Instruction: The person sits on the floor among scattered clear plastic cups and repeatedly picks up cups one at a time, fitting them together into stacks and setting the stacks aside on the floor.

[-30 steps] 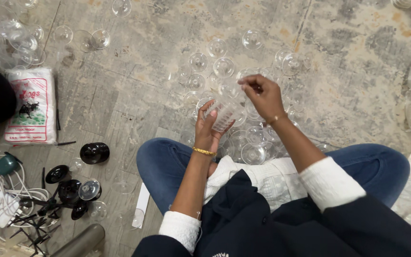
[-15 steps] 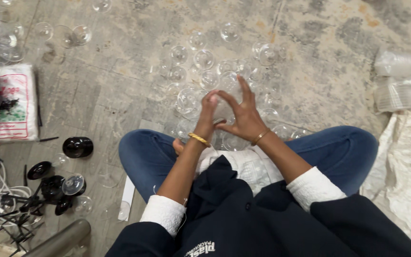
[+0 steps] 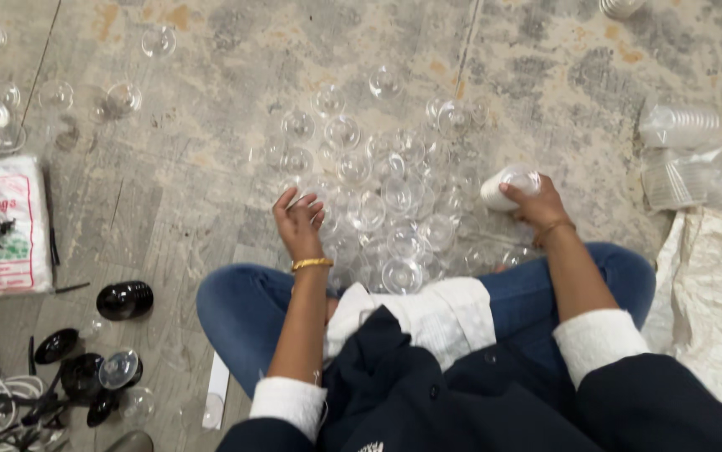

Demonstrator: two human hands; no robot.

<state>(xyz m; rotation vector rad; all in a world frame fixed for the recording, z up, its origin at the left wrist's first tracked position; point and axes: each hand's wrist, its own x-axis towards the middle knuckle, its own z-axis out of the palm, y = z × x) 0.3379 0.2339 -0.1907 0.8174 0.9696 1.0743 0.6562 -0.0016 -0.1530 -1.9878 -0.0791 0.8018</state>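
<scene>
**A:** Head view is looking straight down at a seated person on a mottled grey stone floor [image 3: 210, 100]. What are the hands doing?

**B:** They are working well apart. The right hand [image 3: 537, 205] is wrapping around a short nested stack of clear plastic cups [image 3: 507, 186] at the right edge of a spread of clear round plastic cups [image 3: 378, 201] lying just beyond the knees. The left hand [image 3: 298, 222] is resting curled on the near left edge of that spread, fingertips touching a cup; whether it is actually pinching one, the view is not showing.

**A:** Which way is the stack pointing?

**B:** It is lying tilted, nearly on its side, with its long axis running left to right and its rounded end facing left, towards the spread.

**A:** How should the person be handling it?

**B:** Probably by gripping the stack around its wall rather than the rim, since thin plastic is likely buckling easily, and by feeding loose cups in along that axis.

**A:** Anything else nearby?

**B:** Black round lids [image 3: 124, 299] are sitting near left, and a white printed bag [image 3: 5, 226] is lying further left.
</scene>
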